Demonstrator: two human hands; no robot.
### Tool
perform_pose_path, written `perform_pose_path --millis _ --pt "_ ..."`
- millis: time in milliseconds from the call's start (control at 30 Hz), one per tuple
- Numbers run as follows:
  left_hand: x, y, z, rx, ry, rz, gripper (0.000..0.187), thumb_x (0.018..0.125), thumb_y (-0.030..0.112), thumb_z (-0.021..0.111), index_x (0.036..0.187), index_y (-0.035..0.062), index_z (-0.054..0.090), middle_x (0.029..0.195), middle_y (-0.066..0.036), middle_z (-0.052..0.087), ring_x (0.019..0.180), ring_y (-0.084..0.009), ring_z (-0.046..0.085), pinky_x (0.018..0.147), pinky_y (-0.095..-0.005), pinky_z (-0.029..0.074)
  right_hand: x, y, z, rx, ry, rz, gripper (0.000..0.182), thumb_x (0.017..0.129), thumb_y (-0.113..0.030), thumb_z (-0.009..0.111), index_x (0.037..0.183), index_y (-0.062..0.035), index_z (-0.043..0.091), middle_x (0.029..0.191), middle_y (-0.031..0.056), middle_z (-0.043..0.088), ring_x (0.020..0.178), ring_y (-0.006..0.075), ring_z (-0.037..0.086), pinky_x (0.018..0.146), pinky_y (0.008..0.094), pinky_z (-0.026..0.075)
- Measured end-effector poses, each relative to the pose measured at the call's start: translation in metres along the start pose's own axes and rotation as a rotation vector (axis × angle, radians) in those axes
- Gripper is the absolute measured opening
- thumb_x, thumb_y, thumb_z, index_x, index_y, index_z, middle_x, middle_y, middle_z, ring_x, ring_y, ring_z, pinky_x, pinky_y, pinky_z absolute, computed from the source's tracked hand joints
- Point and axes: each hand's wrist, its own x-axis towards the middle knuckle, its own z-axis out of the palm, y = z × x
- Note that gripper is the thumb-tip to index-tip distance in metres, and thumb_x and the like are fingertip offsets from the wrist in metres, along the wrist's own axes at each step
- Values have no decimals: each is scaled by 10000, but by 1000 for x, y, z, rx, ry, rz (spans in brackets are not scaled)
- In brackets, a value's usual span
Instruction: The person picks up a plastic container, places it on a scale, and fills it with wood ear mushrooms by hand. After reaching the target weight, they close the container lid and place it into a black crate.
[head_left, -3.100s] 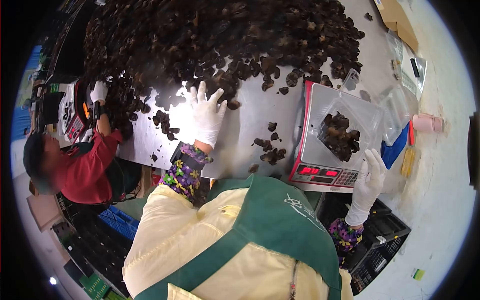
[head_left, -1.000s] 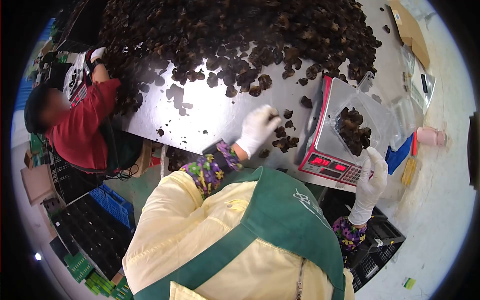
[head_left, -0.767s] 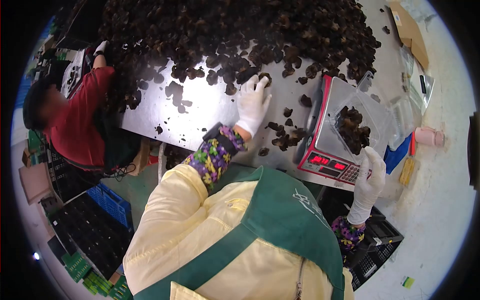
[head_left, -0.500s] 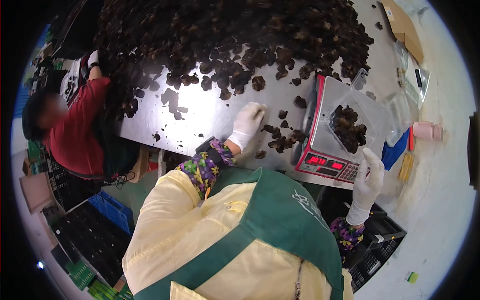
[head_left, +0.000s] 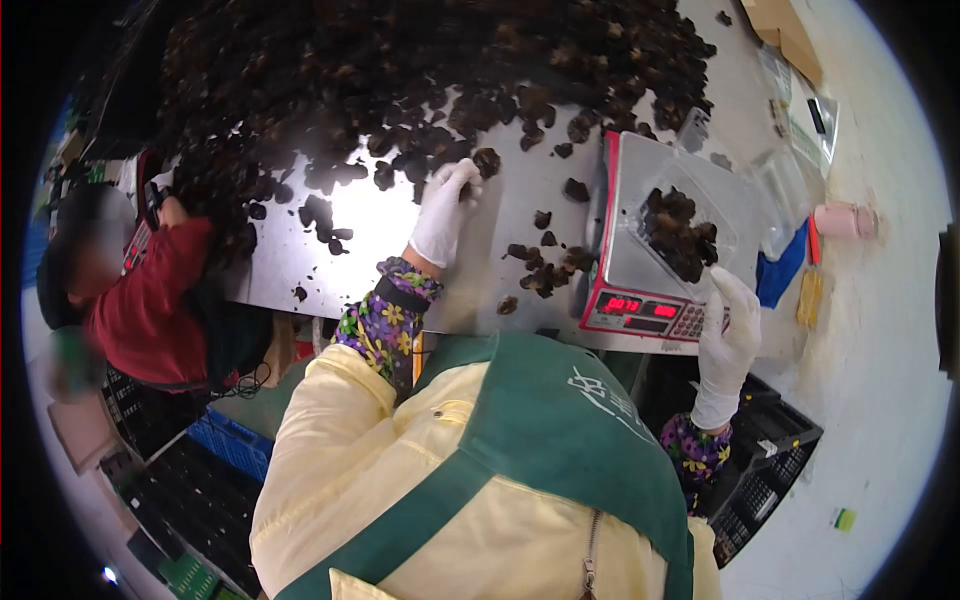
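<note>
My left hand (head_left: 445,210), in a white glove, is at the near edge of a large heap of dark dried black fungus (head_left: 400,70). Its fingers are pinched around a small dark piece, mostly hidden, beside a loose piece of black fungus (head_left: 486,162). My right hand (head_left: 728,340), also gloved, hovers by the front corner of a clear plastic tray (head_left: 715,215), fingers bent and apart with nothing visible in them. Inside the tray lies a clump of black fungus (head_left: 680,232). The tray stands on a red-rimmed digital scale (head_left: 625,215) with lit red digits.
Loose fungus pieces (head_left: 545,272) lie left of the scale on the metal table (head_left: 480,235). Clear containers (head_left: 785,205), a blue cloth (head_left: 780,268) and a pink roll (head_left: 845,220) are to the right. A co-worker in a red sleeve (head_left: 150,300) works at left. Black crates (head_left: 775,470) stand below.
My left hand has moved forward and left to the heap's edge, where its fingers now pinch a piece. My right hand stays by the tray corner. The view has shifted slightly.
</note>
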Motion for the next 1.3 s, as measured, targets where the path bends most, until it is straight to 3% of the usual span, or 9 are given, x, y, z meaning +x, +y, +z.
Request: perform_pose_path --millis 67,167,400,567,767,900,1000,1233,1300 --pt "24 -10 11 666 145 616 174 889 166 701 999 42 648 908 -72 637 773 -190 595 720 -315 502 0 5 -1 -4 10 2 277 850 31 634 1116 -36 670 1108 137 677 1060 307 627 939 390 478" --pt "32 0 30 1344 226 1003 250 827 145 713 1046 56 633 946 -160 596 867 -328 606 794 -412 503 1 18 1 -56 85 -16 285 848 24 643 1122 -46 674 1118 132 675 1060 308 627 944 389 475" --pt "1 -4 50 1168 101 715 197 874 117 655 1050 33 627 1010 -174 626 926 -347 632 820 -406 513 -24 75 10 -143 142 197 354 861 -42 661 1214 -52 634 1221 145 627 1140 311 589 986 398 450" --pt "-53 14 147 890 -128 873 284 844 73 704 1117 57 626 991 -127 634 910 -284 627 795 -364 506 -41 93 34 168 63 482 624 900 -89 630 1473 -67 384 1274 184 585 1141 297 587 984 390 463" --pt "-71 4 234 1183 -443 1145 377 810 283 736 1154 165 636 1026 -74 633 949 -303 577 849 -414 446 -33 83 45 190 43 515 564 888 -52 639 1425 -104 473 1168 144 646 1058 256 628 930 373 493" --pt "-53 5 209 927 -274 1235 254 807 185 750 1041 116 677 917 -77 653 880 -289 592 814 -409 447 -37 83 30 103 108 394 453 889 -58 643 1334 -76 561 1166 138 649 1073 263 625 933 370 489" --pt "-51 -13 143 993 26 1043 164 830 144 730 970 84 668 867 -87 645 835 -286 600 737 -400 463 -53 102 26 111 137 389 367 900 -49 630 1266 -63 613 1171 134 653 1051 266 635 919 366 493" --pt "-67 -83 99 1713 -363 848 411 757 301 750 1118 136 640 902 -88 605 903 -305 598 796 -446 469 -42 90 17 77 72 364 307 908 -48 622 1214 -51 643 1144 133 661 1074 277 619 931 356 479" --pt "-57 -88 98 1606 -320 829 349 814 244 738 1128 122 647 916 -70 647 865 -241 621 773 -387 488 -32 81 15 89 72 347 306 904 -47 624 1210 -50 644 1142 135 660 1075 281 620 934 360 479"
